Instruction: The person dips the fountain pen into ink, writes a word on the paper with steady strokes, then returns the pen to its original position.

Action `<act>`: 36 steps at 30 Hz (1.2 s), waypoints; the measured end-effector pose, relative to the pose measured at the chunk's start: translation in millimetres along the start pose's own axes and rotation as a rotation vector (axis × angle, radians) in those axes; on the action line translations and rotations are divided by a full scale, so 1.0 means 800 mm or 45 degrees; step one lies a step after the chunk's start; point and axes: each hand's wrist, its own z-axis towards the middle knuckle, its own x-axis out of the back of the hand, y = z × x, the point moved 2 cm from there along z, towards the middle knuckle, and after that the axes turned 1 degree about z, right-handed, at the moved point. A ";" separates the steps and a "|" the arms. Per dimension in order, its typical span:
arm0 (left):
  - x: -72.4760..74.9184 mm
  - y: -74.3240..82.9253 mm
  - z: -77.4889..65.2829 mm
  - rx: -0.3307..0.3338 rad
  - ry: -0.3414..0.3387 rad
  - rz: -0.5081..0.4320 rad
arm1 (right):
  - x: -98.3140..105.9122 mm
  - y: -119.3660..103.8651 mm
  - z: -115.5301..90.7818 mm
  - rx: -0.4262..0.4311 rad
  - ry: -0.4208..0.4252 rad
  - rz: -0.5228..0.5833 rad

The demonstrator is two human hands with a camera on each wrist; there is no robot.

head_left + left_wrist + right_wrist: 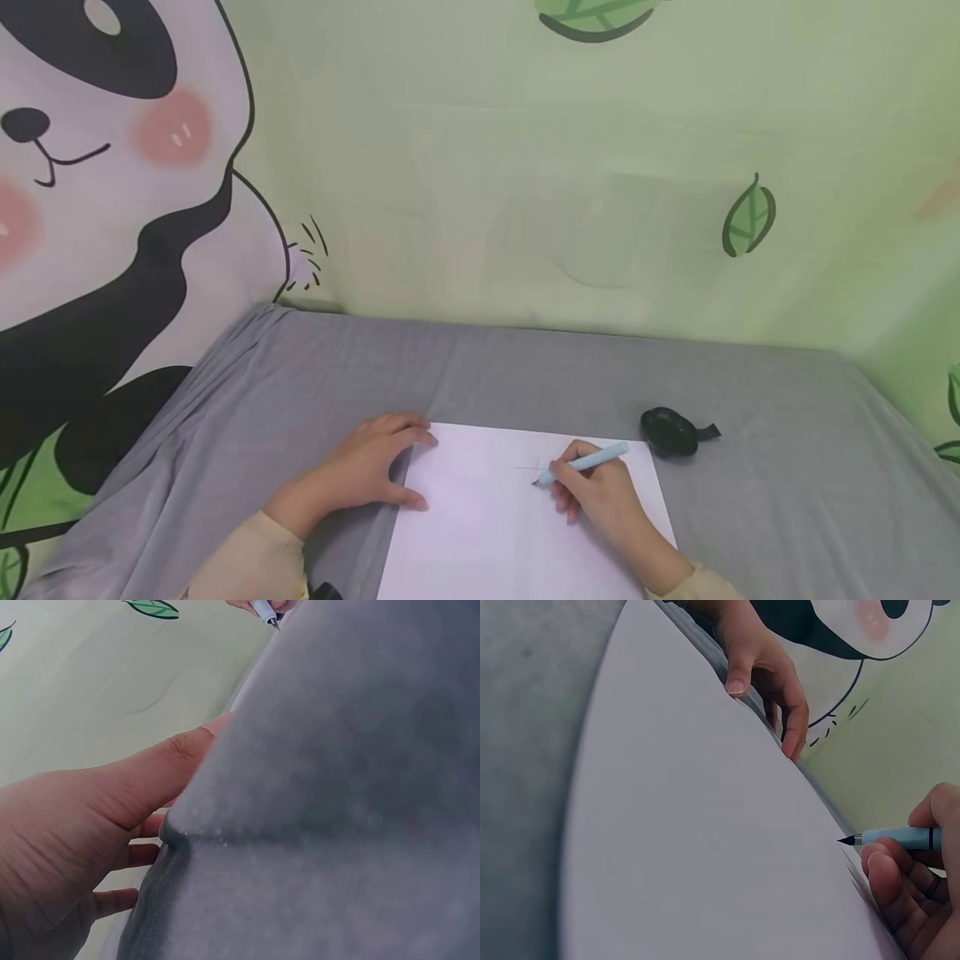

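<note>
A large white sheet of paper lies on the grey cloth. My right hand pinches a light blue pen between thumb and fingers. In the right wrist view the pen's dark pointed tip is at the paper's surface; whether it touches cannot be told. Thin faint crossed lines show on the paper just left of the tip. My left hand rests at the sheet's left edge, thumb and fingers spread, fingertips on the paper. The left wrist view shows this hand beside the cloth.
A rounded black object with a short tab lies by the sheet's upper right corner. Grey cloth covers the table. Behind it hangs a pale green backdrop with a printed panda and leaves. A small dark item shows below my left sleeve.
</note>
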 end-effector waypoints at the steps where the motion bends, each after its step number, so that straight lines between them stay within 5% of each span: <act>1: 0.000 0.000 0.000 0.006 -0.004 -0.004 | 0.000 0.000 0.000 0.003 -0.005 0.003; 36: -0.001 -0.001 0.000 0.030 -0.017 -0.012 | -0.008 -0.003 -0.006 0.124 -0.196 0.042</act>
